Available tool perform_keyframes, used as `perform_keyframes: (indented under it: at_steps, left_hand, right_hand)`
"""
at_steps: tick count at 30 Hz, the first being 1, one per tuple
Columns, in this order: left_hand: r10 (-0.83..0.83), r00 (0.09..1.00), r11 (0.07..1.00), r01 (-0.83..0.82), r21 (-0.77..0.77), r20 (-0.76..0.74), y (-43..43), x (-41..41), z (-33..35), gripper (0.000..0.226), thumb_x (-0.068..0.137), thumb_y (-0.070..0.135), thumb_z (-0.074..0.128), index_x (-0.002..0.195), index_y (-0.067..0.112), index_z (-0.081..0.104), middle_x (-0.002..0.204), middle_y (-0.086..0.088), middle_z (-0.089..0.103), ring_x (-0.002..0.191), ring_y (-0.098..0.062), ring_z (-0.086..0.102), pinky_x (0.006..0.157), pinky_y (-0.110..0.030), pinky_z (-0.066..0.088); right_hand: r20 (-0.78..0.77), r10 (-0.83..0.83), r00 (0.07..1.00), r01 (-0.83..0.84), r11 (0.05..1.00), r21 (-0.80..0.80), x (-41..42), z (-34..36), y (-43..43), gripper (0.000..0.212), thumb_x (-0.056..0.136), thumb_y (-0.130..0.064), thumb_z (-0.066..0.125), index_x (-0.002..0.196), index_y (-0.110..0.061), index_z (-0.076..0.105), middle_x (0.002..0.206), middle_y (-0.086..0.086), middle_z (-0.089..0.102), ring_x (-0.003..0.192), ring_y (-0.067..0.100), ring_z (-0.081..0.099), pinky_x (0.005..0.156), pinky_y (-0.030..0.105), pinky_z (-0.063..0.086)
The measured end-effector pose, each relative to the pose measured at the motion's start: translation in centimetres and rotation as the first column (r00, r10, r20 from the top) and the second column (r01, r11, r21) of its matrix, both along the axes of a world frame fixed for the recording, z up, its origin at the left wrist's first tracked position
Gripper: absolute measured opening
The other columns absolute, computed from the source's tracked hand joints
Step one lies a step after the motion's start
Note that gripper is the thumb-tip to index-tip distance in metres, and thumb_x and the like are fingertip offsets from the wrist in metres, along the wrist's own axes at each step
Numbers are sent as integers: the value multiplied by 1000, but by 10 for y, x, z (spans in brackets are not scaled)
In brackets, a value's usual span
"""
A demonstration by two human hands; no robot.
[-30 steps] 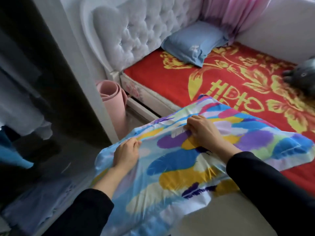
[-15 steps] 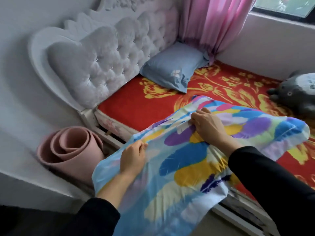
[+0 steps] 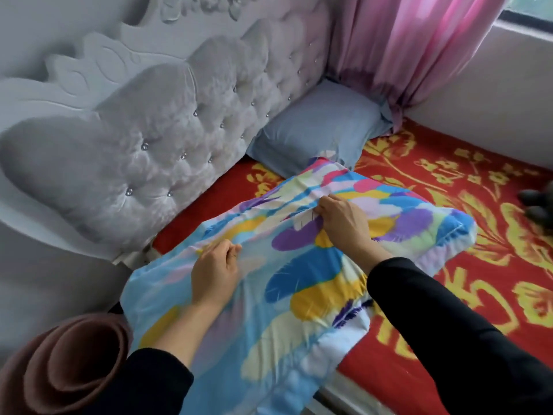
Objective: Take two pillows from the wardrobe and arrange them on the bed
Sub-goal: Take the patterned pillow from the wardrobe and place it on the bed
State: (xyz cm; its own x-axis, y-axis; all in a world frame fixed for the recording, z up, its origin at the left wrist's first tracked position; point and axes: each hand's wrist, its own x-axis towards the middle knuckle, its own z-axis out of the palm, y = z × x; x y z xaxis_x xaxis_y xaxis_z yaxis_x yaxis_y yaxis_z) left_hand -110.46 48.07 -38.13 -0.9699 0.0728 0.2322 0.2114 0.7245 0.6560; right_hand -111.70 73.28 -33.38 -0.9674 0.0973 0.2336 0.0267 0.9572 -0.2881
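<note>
Both hands, left [image 3: 214, 269] & right [image 3: 341, 218], pinch feather-print pillow [image 3: 302, 283] at frame center, carrying it over red bed [image 3: 449, 310] toward blue pillow [image 3: 317, 130], upper center, likely to lay alongside.

No legible text. Gold pattern on red bedspread [image 3: 466, 187] may hold characters; cannot read them.

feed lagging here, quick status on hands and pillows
Left hand and right hand both pinching colourful pillow, carried over bed edge. Blue pillow already at headboard. Landing spot clear.
</note>
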Motion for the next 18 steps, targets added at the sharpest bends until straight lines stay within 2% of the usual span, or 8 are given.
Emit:
perform_keyframes:
  at_steps: [3, 9, 14, 18]
  left_hand:
    - [13, 999, 999, -12, -40, 43, 1, -58, -14, 26, 89, 15, 58, 65, 8, 52, 69, -17, 63, 71, -34, 58, 59, -35, 37]
    - [5, 996, 992, 5, -124, 87, 0, -145, -40, 22, 88, 15, 59, 67, 8, 54, 70, -14, 64, 71, -33, 60, 57, -38, 44]
    - [-97, 992, 979, 110, -171, 80, 2, -207, -74, 21, 81, 8, 67, 64, 8, 56, 63, -11, 61, 66, -31, 61, 63, -34, 33]
    - [-160, 973, 962, 191, -195, 166, 2, -239, -116, 22, 78, 7, 71, 61, 8, 56, 60, -10, 62, 61, -29, 62, 65, -36, 32]
  right_hand:
    - [47, 22, 999, -20, 999, -34, -67, -19, 1, 16, 91, -12, 52, 78, -4, 56, 84, 17, 63, 83, 36, 60, 61, 36, 35]
    - [77, 29, 997, -20, 993, -116, -173, -55, -11, 12, 86, -3, 54, 75, -1, 55, 83, 21, 62, 78, 39, 59, 62, 42, 41]
    - [119, -13, 993, 30, 990, -138, -249, -96, -18, 7, 81, 3, 53, 77, -1, 57, 84, 20, 60, 79, 37, 58, 60, 41, 39]
    - [195, -103, 975, 139, 973, -182, -284, -139, -23, 9, 80, 4, 52, 79, 0, 60, 85, 19, 62, 81, 37, 59, 63, 43, 44]
